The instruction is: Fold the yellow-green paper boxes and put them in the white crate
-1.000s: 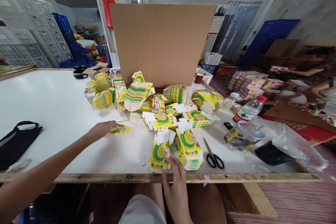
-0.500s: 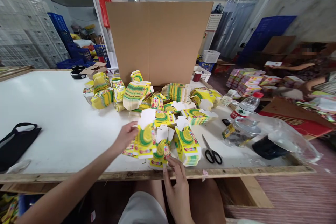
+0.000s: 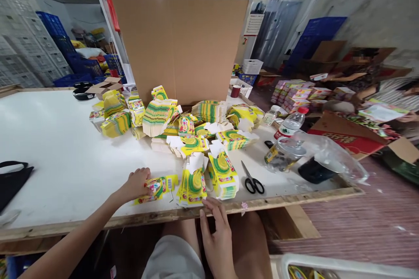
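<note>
My left hand (image 3: 139, 184) lies on the white tabletop with its fingers bent around the left end of a flat yellow printed packet (image 3: 161, 186). Right of it sits a fanned stack of flattened yellow cartons (image 3: 194, 183) with white flaps. My right hand (image 3: 216, 226) is at the table's front edge, thumb and fingers apart, fingertips by the near end of that stack; nothing shows in its grasp. Another carton bundle (image 3: 223, 173) stands just right of the stack. Scissors (image 3: 252, 183) with black handles lie farther right.
More carton bundles (image 3: 160, 117) are heaped before a tall cardboard sheet (image 3: 180, 48). A red-capped bottle (image 3: 291, 123), a lidded clear jar (image 3: 284, 155) and a dark pot (image 3: 316, 171) stand at the right. A wooden strip (image 3: 147, 218) edges the table. Other people sit at far right.
My left hand has moved left and down, away from the raised carton, onto the packet. The fanned stack is now in plain view. My right hand stays by it; the camera view has shifted.
</note>
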Demonstrator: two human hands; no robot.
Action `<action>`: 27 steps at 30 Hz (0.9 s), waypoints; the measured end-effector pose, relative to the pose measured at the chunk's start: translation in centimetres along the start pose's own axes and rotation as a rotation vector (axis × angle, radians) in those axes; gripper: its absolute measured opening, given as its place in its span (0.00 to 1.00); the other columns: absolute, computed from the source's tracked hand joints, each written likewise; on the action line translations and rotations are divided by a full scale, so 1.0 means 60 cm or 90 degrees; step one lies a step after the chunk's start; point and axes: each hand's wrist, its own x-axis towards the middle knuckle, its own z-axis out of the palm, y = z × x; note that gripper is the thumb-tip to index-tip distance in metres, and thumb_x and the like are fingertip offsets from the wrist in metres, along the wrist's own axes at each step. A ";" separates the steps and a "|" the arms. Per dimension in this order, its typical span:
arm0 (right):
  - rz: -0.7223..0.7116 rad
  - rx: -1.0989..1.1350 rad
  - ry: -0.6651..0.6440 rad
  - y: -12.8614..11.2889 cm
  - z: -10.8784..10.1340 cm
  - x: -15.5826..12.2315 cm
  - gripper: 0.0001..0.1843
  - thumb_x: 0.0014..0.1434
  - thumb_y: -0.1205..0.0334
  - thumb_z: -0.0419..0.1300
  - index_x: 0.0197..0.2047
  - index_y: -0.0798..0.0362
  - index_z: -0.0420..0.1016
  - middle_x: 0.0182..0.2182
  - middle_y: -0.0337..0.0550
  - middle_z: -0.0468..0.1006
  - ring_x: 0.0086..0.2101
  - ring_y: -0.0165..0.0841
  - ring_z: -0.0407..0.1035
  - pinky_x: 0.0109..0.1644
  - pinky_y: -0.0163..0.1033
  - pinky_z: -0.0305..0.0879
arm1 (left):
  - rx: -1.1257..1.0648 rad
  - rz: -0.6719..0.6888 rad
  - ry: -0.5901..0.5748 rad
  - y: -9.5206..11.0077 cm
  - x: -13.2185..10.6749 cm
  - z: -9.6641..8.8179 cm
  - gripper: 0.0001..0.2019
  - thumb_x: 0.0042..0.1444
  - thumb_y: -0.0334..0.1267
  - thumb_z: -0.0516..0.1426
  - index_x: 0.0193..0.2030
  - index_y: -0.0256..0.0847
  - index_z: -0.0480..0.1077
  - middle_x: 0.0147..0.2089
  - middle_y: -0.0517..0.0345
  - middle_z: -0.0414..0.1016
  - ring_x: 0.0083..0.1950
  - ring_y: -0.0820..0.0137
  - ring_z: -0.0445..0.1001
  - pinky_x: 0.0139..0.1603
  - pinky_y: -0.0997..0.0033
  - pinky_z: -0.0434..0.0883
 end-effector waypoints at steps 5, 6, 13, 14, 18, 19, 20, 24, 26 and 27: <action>0.114 0.149 -0.040 -0.040 0.000 0.000 0.15 0.67 0.53 0.58 0.46 0.52 0.81 0.38 0.49 0.85 0.37 0.40 0.80 0.41 0.40 0.78 | 0.004 0.009 0.106 0.066 -0.062 -0.005 0.08 0.61 0.38 0.49 0.30 0.47 0.59 0.34 0.52 0.73 0.37 0.56 0.75 0.40 0.57 0.71; 0.142 0.197 -0.058 -0.051 0.001 0.001 0.17 0.66 0.51 0.59 0.48 0.53 0.81 0.37 0.49 0.85 0.35 0.39 0.80 0.38 0.39 0.78 | -0.003 0.036 0.119 0.091 -0.078 0.008 0.07 0.61 0.36 0.49 0.31 0.47 0.60 0.44 0.47 0.75 0.46 0.55 0.76 0.48 0.56 0.71; 0.261 0.241 -0.042 -0.062 -0.032 0.013 0.22 0.62 0.44 0.61 0.36 0.57 0.82 0.29 0.50 0.85 0.32 0.44 0.79 0.35 0.42 0.76 | -0.382 0.200 0.008 0.241 -0.150 0.130 0.20 0.50 0.29 0.62 0.51 0.45 0.70 0.67 0.42 0.68 0.70 0.48 0.64 0.68 0.49 0.62; 0.266 0.241 -0.026 -0.052 -0.044 0.012 0.22 0.62 0.44 0.61 0.36 0.57 0.82 0.31 0.50 0.86 0.34 0.46 0.80 0.38 0.44 0.77 | -0.456 0.174 -0.028 0.250 -0.151 0.135 0.26 0.51 0.32 0.65 0.57 0.46 0.68 0.67 0.43 0.68 0.69 0.48 0.64 0.68 0.49 0.63; 0.226 0.150 0.082 -0.017 -0.088 -0.006 0.28 0.62 0.46 0.62 0.58 0.56 0.73 0.45 0.55 0.84 0.44 0.48 0.79 0.46 0.49 0.76 | -0.676 0.097 -0.227 0.272 -0.145 0.141 0.23 0.57 0.47 0.64 0.58 0.41 0.72 0.53 0.46 0.80 0.54 0.51 0.78 0.55 0.56 0.73; 0.196 0.064 0.147 -0.013 -0.095 -0.013 0.32 0.62 0.46 0.62 0.63 0.56 0.68 0.51 0.58 0.81 0.49 0.49 0.76 0.50 0.52 0.74 | -0.698 0.083 -0.247 0.276 -0.144 0.144 0.21 0.57 0.50 0.63 0.53 0.40 0.76 0.48 0.47 0.82 0.49 0.52 0.80 0.51 0.58 0.74; 0.157 -0.040 0.203 -0.010 -0.100 -0.019 0.35 0.62 0.46 0.62 0.67 0.56 0.63 0.56 0.60 0.77 0.54 0.52 0.72 0.53 0.56 0.71 | -0.709 0.071 -0.251 0.281 -0.144 0.148 0.21 0.57 0.51 0.63 0.50 0.39 0.77 0.44 0.48 0.83 0.45 0.54 0.80 0.48 0.60 0.74; 0.002 -0.281 0.084 -0.012 -0.115 -0.043 0.31 0.65 0.50 0.60 0.68 0.47 0.62 0.60 0.54 0.74 0.55 0.53 0.70 0.53 0.58 0.68 | -0.688 0.051 -0.219 0.301 -0.145 0.163 0.18 0.55 0.50 0.64 0.48 0.41 0.79 0.40 0.53 0.83 0.43 0.56 0.78 0.45 0.65 0.73; -0.029 -0.260 -0.013 -0.013 -0.121 -0.052 0.25 0.65 0.55 0.60 0.65 0.43 0.66 0.53 0.47 0.80 0.48 0.48 0.76 0.48 0.51 0.73 | -0.659 0.067 -0.218 0.308 -0.145 0.163 0.16 0.55 0.48 0.65 0.46 0.42 0.80 0.40 0.53 0.83 0.44 0.55 0.77 0.46 0.65 0.73; -0.031 -0.242 -0.029 -0.013 -0.125 -0.055 0.23 0.65 0.57 0.61 0.63 0.43 0.69 0.51 0.46 0.81 0.47 0.46 0.76 0.47 0.49 0.74 | -0.652 0.075 -0.221 0.311 -0.145 0.162 0.15 0.55 0.48 0.65 0.45 0.42 0.81 0.40 0.54 0.83 0.44 0.55 0.77 0.47 0.66 0.72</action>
